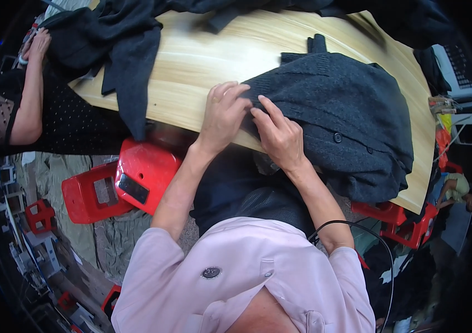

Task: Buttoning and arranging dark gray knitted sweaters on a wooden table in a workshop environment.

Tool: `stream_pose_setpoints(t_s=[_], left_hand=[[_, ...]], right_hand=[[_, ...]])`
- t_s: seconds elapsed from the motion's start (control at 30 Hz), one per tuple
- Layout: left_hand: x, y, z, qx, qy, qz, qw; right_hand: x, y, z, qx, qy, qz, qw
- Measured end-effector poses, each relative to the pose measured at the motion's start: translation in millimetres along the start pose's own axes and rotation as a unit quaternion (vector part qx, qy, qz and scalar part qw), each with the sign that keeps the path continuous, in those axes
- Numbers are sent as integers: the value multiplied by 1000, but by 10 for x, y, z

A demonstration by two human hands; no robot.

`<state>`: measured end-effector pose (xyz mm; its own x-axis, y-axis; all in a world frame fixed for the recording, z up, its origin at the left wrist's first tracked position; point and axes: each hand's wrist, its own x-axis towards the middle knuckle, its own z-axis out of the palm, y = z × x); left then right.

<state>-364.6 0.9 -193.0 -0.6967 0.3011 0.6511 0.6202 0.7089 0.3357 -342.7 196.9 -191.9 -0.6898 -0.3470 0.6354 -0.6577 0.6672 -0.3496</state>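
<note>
A dark grey knitted cardigan (325, 105) with buttons lies bunched on the right part of a pale wooden table (191, 61). At its left end, a ribbed edge points toward me. My left hand (224, 116) is closed on the tip of that edge, its fingers bent and pressed together. Right beside it, my right hand (281, 136) has its thumb and fingers curled onto the same edge, index finger partly extended. The exact pinch of the fingertips is hidden by the knuckles. A dark button (337, 137) shows on the cardigan's front.
More dark garments (130, 50) hang over the table's far left side, where another person's arm (31, 94) reaches in. Red plastic stools (89, 191) stand at left, one bearing a phone (133, 188). A black cable (388, 250) loops by my right arm.
</note>
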Motion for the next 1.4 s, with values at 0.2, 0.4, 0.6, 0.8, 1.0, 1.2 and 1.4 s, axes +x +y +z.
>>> stream_pose_setpoints(t_s=[0.2,0.4,0.6,0.8,1.0,1.2,1.4], left_hand=[[-73,-51,-310,-11,-111,26,993],[322,343,-140,7,-156,17,988],[449,613,265,-32,-73,38,996],[367,572,556,-135,-9,50,989],[343,339,557,-271,-146,-29,951],[361,317,505,-269,-202,-47,941],[377,251,441,-365,-185,-51,911]], right_hand=[[-267,182,-692,-92,11,8,996],[-334,208,-642,-118,-66,49,990],[-409,143,-549,-144,-53,61,986],[-476,231,-561,-112,-33,39,992],[-362,377,-649,-78,-44,-11,996],[-263,530,-677,-80,-33,-88,992],[-266,542,-645,-112,0,-87,990]])
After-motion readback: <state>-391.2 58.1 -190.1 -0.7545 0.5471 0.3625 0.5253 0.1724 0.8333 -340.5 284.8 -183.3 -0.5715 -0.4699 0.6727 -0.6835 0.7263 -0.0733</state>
